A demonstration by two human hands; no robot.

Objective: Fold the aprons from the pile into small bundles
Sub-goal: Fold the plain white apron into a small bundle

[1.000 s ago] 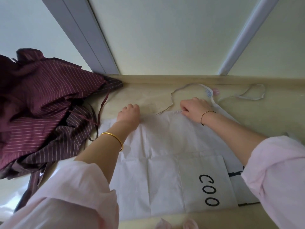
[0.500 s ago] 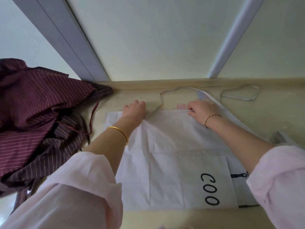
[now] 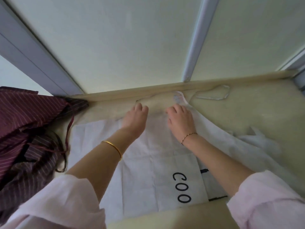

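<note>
On beige tabletop [image 3: 247,113], centre: white fabric apron w/ black "COO" print [image 3: 148,171], lying flat. L hand [image 3: 135,119] & R hand [image 3: 180,123] both at its far edge, fingers curled down. Too blurred, so can't tell if either grips cloth. Thin white strap [image 3: 211,98] loops beyond R hand. Pile of maroon pinstriped aprons [image 3: 24,129] sits far left.
</note>
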